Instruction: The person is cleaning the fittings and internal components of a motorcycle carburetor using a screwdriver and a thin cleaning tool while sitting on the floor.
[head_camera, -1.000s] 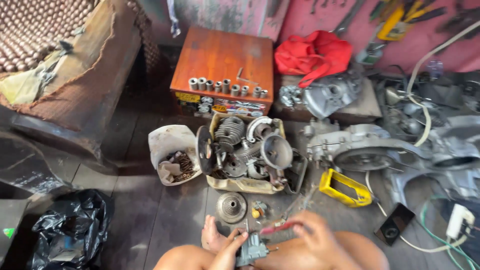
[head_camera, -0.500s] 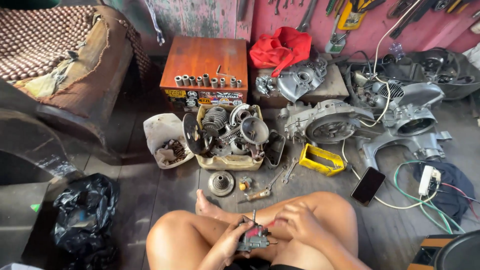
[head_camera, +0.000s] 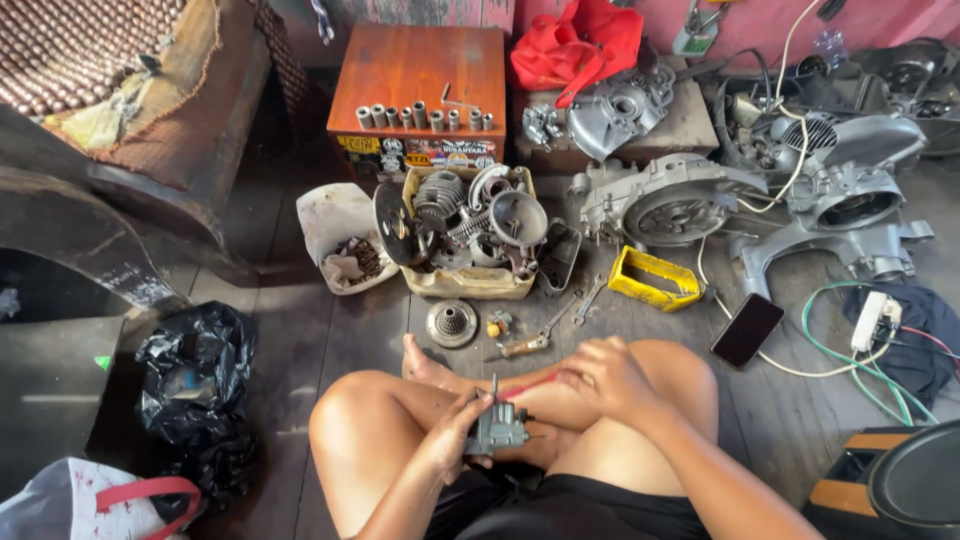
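Wooden plank floor (head_camera: 330, 350) of a cramped workshop, person sitting cross-legged right in the middle of the mess. Down in the lap, the left hand (head_camera: 455, 440) is wrapped around a small grey metal part (head_camera: 497, 428), looks like a carburetor body, held upright with a thin stem poking up. The right hand (head_camera: 600, 375) has its fingers pinched shut on a red-handled tool (head_camera: 530, 387), tip angled toward the part, so I'd say it's mid-way through poking or loosening something on it. Any further move calls for a steady grip and a careful tip, since the fittings look tiny.

Just ahead of the feet: a round clutch-like disc (head_camera: 452, 323), a screwdriver (head_camera: 525, 345) and a wrench (head_camera: 588, 300). Behind those, a beige tub (head_camera: 470, 283) crammed with a finned cylinder, springs and round engine bits. Left of it, a white tub (head_camera: 335, 225) with rusty chain-looking scraps. A yellow tray (head_camera: 655, 278) sits to the right, contents hard to tell. Sockets line the orange box (head_camera: 420, 65).
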